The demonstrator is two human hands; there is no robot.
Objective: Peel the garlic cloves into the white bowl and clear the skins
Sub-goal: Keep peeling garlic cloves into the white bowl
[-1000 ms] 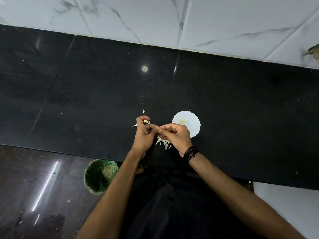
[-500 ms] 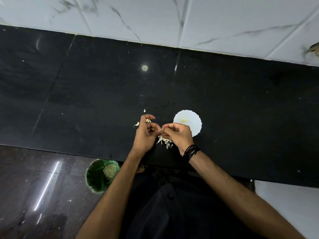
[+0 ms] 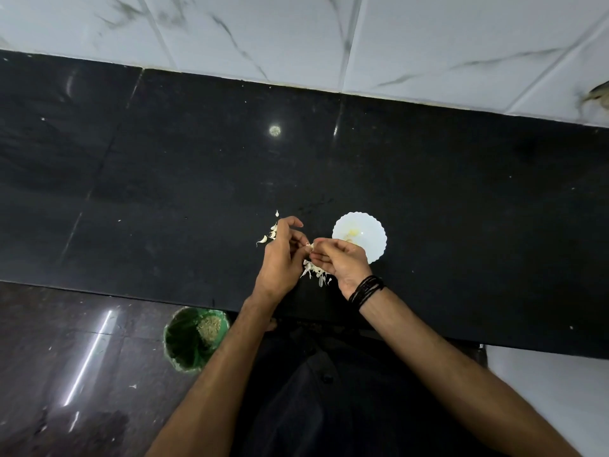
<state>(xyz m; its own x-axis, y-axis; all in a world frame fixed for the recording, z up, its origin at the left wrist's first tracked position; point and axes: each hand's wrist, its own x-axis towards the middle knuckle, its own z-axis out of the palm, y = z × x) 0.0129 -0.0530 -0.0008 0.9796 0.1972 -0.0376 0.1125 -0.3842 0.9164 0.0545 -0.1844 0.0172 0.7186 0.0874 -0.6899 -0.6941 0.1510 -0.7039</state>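
Down on the floor at the left stands a green bin [image 3: 194, 339] with some pale scraps inside it. It looks like the place where the skins will go in the end.

Next, up on the black counter [image 3: 164, 192], lie a few garlic cloves [image 3: 267, 235]. They sit just to the left of the left hand, and they seem to have their skins on. One small bit lies a little farther back.

The left hand [image 3: 280, 258] is over the counter. Its thumb and first fingers are bent in toward the other hand. They seem to pinch one end of a small clove [image 3: 310, 246] that sits between the two hands. The clove is tiny here, so how much skin is left on it is hard to tell.

Under the hands lies a heap of skins [image 3: 314, 272], loose on the counter.

The right hand [image 3: 342, 260] has its fingers curled, and its tips pinch the same clove from the other side.

Farthest right is the white bowl [image 3: 374, 240], close beside the right hand. A few yellowish peeled bits lie in it.

So the job looks partly done. Some garlic is in the bowl, and one clove is being peeled. The cloves on the left are not yet peeled, and the skins are not yet cleared away.
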